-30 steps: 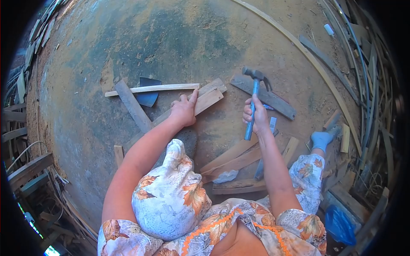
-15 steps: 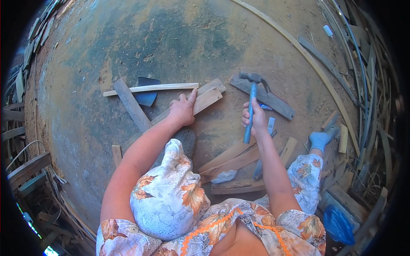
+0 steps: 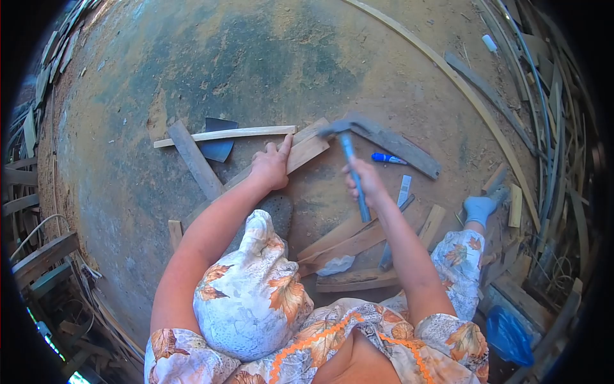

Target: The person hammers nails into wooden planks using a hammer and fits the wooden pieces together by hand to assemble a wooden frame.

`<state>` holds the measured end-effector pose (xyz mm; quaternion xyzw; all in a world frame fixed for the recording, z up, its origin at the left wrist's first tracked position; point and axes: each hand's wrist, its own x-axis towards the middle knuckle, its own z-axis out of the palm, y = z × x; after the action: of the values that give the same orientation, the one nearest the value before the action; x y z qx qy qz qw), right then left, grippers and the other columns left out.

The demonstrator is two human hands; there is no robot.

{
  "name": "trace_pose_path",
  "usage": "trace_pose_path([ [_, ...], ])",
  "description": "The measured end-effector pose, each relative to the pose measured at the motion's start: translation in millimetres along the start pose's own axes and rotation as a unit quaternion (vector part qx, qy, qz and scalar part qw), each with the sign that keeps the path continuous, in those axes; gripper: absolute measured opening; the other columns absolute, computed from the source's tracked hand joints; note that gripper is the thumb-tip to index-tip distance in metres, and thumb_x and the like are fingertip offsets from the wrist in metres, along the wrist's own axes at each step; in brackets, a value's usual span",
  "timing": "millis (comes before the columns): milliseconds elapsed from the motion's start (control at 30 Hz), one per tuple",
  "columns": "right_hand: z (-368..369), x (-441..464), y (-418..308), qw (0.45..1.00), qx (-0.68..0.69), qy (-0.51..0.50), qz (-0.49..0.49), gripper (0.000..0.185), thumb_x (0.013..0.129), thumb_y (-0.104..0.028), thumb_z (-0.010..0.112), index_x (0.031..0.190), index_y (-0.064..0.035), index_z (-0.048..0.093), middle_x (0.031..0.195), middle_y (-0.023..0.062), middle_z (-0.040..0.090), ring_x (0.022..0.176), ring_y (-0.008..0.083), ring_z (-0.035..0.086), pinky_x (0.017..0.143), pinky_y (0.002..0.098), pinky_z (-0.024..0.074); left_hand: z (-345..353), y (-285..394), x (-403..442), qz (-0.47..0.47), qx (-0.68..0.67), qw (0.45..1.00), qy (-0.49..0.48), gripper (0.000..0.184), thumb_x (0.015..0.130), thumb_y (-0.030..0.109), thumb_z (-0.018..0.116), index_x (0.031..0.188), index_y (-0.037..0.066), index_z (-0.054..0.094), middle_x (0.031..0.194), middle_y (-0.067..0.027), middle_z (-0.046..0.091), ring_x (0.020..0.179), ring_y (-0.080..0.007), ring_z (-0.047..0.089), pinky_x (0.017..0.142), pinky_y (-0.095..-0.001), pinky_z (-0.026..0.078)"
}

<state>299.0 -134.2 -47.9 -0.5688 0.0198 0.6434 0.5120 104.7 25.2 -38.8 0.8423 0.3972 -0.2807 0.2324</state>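
The right hand (image 3: 366,182) grips the hammer (image 3: 354,168), whose head lies beyond it, near the end of the joined boards (image 3: 308,153); the left hand (image 3: 272,168) presses on those boards, fingers spread, its index fingertip beside the thin strip (image 3: 233,133)
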Motion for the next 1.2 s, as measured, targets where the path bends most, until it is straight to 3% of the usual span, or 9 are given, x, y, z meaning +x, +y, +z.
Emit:
trace_pose_path([
  [33, 4.5, 0.5, 6.3, 0.994, -0.081, -0.037, 0.056, 0.038, 0.098, -0.047, 0.044, 0.095, -0.0097, 0.048, 0.057, -0.0004, 0.045, 0.038, 0.0097, 0.04, 0.036, 0.0274, 0.0334, 1.7, 0.0, 0.1, 0.0, 0.001, 1.0, 0.0, 0.1, 0.073, 0.016, 0.067, 0.152, 0.02, 0.007, 0.13, -0.0259, 0.043, 0.108, -0.0465, 0.056, 0.094, -0.0516, 0.045],
  [100, 5.6, 2.3, 5.6, 0.997, -0.046, -0.044, 0.051, 0.036, 0.098, -0.046, 0.045, 0.095, -0.01, 0.048, 0.057, 0.0, 0.045, 0.038, 0.01, 0.041, 0.036, 0.0274, 0.0331, 2.6, -4.3, -0.5, 0.002, -0.006, 1.0, 0.012, 0.099, 0.073, 0.015, 0.066, 0.152, 0.02, 0.007, 0.131, -0.0258, 0.043, 0.108, -0.0463, 0.055, 0.094, -0.0509, 0.045],
  [300, -10.9, -13.3, -17.5, 0.991, 0.084, 0.036, -0.097, 0.039, 0.098, -0.047, 0.043, 0.095, -0.0092, 0.048, 0.057, 0.0006, 0.044, 0.038, 0.0105, 0.042, 0.035, 0.0272, 0.0344, 1.1, -4.2, 0.0, -0.001, -0.006, 1.0, 0.001, 0.097, 0.074, 0.013, 0.065, 0.152, 0.02, 0.007, 0.131, -0.0255, 0.043, 0.109, -0.046, 0.055, 0.094, -0.0491, 0.046],
  [500, 13.5, -8.4, 9.6, 0.999, -0.034, -0.027, -0.02, 0.037, 0.097, -0.045, 0.049, 0.092, -0.008, 0.049, 0.055, 0.0006, 0.045, 0.038, 0.01, 0.042, 0.035, 0.026, 0.0337, 1.5, -3.5, -1.3, -0.004, 0.004, 1.0, 0.01, 0.098, 0.074, 0.013, 0.066, 0.152, 0.021, 0.008, 0.13, -0.0252, 0.044, 0.11, -0.0456, 0.055, 0.092, -0.0486, 0.048],
  [600, 13.0, -14.0, 14.5, 0.999, -0.031, 0.014, -0.025, 0.035, 0.096, -0.043, 0.051, 0.09, -0.0086, 0.05, 0.056, 0.0, 0.045, 0.038, 0.0089, 0.041, 0.035, 0.0239, 0.0329, 3.4, -5.1, -1.4, -0.004, -0.002, 1.0, 0.019, 0.098, 0.073, 0.014, 0.067, 0.152, 0.022, 0.009, 0.13, -0.0239, 0.043, 0.108, -0.0449, 0.055, 0.091, -0.0481, 0.049],
  [733, -34.0, -45.1, 12.8, 0.966, -0.159, 0.145, -0.144, 0.028, 0.095, -0.036, 0.056, 0.088, -0.0093, 0.051, 0.056, -0.0012, 0.046, 0.039, 0.0072, 0.04, 0.035, 0.0227, 0.0327, 1.2, -4.8, -11.3, -0.004, -0.029, 0.999, 0.015, 0.096, 0.072, 0.013, 0.067, 0.151, 0.023, 0.014, 0.134, -0.0219, 0.04, 0.109, -0.0434, 0.054, 0.09, -0.0479, 0.05],
  [867, -72.1, -73.4, 39.5, 0.949, -0.245, 0.162, -0.112, 0.027, 0.094, -0.033, 0.059, 0.083, -0.0095, 0.051, 0.056, -0.0012, 0.046, 0.041, 0.0068, 0.041, 0.036, 0.0234, 0.0344, 17.7, -6.5, -19.5, 0.018, -0.029, 0.991, 0.127, 0.092, 0.07, 0.012, 0.069, 0.148, 0.024, 0.023, 0.136, -0.0191, 0.036, 0.112, -0.0416, 0.048, 0.087, -0.049, 0.05],
  [1100, -74.9, -69.1, 97.1, 0.962, -0.152, 0.21, -0.088, 0.028, 0.093, -0.033, 0.059, 0.081, -0.0095, 0.052, 0.055, -0.0008, 0.046, 0.041, 0.0077, 0.042, 0.036, 0.0239, 0.0364, 23.1, -17.8, -18.9, 0.063, -0.077, 0.959, 0.265, 0.084, 0.068, 0.019, 0.074, 0.143, 0.025, 0.036, 0.129, -0.0167, 0.039, 0.113, -0.0367, 0.045, 0.085, -0.0484, 0.05],
  [1200, -68.5, -76.6, 77.6, 0.95, -0.201, 0.213, -0.104, 0.024, 0.093, -0.029, 0.06, 0.085, -0.0077, 0.054, 0.057, -0.0014, 0.046, 0.043, 0.0067, 0.044, 0.038, 0.0241, 0.0373, 28.9, -16.6, -12.2, 0.059, -0.057, 0.973, 0.214, 0.087, 0.066, 0.024, 0.078, 0.143, 0.024, 0.036, 0.125, -0.015, 0.04, 0.111, -0.0351, 0.046, 0.084, -0.0479, 0.05],
])
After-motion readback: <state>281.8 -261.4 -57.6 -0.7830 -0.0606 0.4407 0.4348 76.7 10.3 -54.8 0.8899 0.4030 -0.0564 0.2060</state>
